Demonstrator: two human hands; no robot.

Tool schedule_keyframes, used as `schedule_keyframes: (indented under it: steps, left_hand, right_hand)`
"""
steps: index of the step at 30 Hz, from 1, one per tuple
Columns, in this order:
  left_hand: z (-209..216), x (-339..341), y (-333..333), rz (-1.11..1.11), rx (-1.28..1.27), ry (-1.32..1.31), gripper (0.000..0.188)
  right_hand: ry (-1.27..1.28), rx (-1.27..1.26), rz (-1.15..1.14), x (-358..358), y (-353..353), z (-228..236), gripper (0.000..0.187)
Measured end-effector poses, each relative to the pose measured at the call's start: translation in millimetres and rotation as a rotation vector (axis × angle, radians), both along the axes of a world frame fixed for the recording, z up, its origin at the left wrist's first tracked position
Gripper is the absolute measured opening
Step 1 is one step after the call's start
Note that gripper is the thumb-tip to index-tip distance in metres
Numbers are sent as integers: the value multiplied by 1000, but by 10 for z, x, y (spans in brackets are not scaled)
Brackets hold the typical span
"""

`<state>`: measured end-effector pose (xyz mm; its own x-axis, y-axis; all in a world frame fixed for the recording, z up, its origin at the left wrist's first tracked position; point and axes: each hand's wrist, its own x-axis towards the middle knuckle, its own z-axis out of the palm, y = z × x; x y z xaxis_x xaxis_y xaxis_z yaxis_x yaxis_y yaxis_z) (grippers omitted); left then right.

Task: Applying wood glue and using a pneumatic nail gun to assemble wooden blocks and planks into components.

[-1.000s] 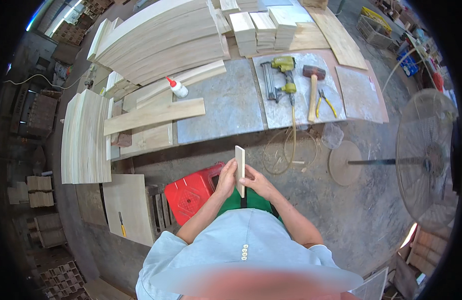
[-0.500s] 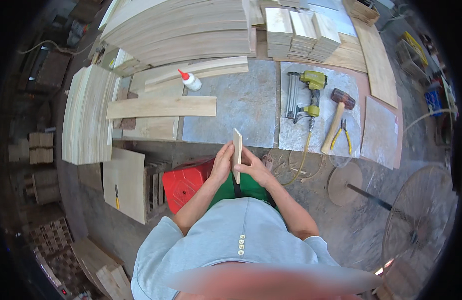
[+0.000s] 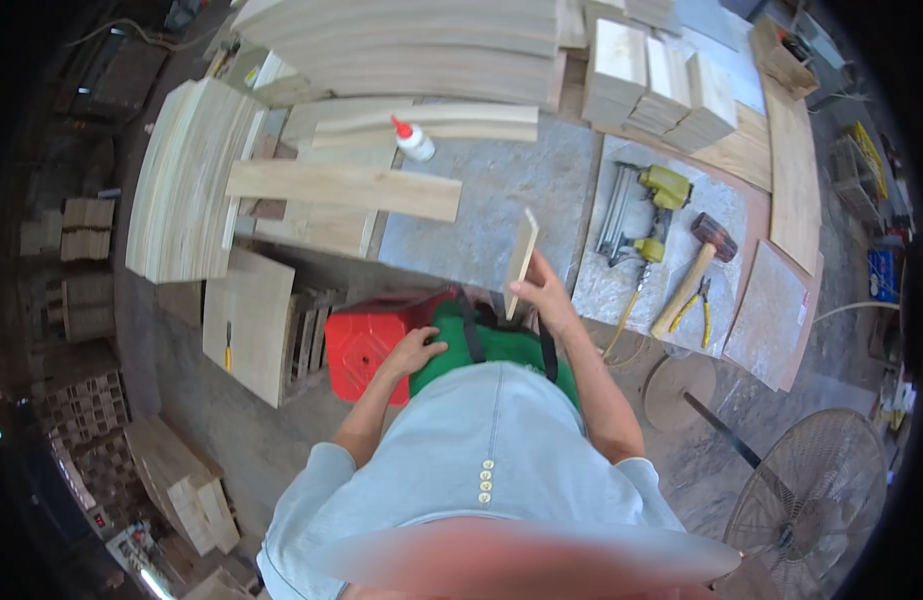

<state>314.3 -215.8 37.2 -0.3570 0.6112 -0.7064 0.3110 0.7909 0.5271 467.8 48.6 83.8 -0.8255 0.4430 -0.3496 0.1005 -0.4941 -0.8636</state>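
My right hand (image 3: 546, 296) grips a small thin wooden board (image 3: 522, 262) near its lower end, holding it up on edge at the table's front edge. My left hand (image 3: 418, 351) holds nothing. Its fingers are loosely apart over the green apron (image 3: 449, 345), beside a red plastic stool (image 3: 364, 355). On the table beyond lie a longer wooden strip (image 3: 347, 188) and a white glue bottle (image 3: 415, 143) with a red cap. Right of the board are a yellow-green nail gun (image 3: 664, 190), a hammer (image 3: 697, 270) with a wooden handle and yellow-handled pliers (image 3: 695, 308).
Tall stacks of boards stand at the table's left (image 3: 187, 185) and back (image 3: 402, 45). Short wooden blocks (image 3: 622, 65) are piled at the back right. A hose (image 3: 627, 325) hangs from the nail gun. A pedestal fan (image 3: 807, 500) stands at the lower right.
My left hand has let go of the board and moved down left to the apron. My right hand has carried the board right and forward. The view has shifted and tilted.
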Motion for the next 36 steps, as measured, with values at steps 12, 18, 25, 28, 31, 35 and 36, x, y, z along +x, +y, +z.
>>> schedule_keyframes:
  steps: [12,18,25,28,31,35,36]
  left_hand:
    - [48,-183,59,259,-14,-101,51]
    - [102,-592,352,185,298,217,45]
    - [390,-1316,1159,-214,554,727,63]
    - [356,-1599,1449,-392,486,842,71]
    - [311,-1844,1631,-611,408,863,82]
    - [329,-2001,1793,-791,167,793,90]
    - [324,-2034,1809,-833,115,785,90]
  right_hand:
    - [-29,-127,56,-339,91,92,91]
    - [-34,-246,68,-289,106,3,93]
    - [-55,-282,15,-341,152,-57,83]
    - [-57,-311,22,-373,145,-71,81]
    - [-77,-287,28,-384,128,-102,81]
    - [-136,-208,26,-352,96,-159,84]
    - [-138,-211,15,-354,96,-176,84]
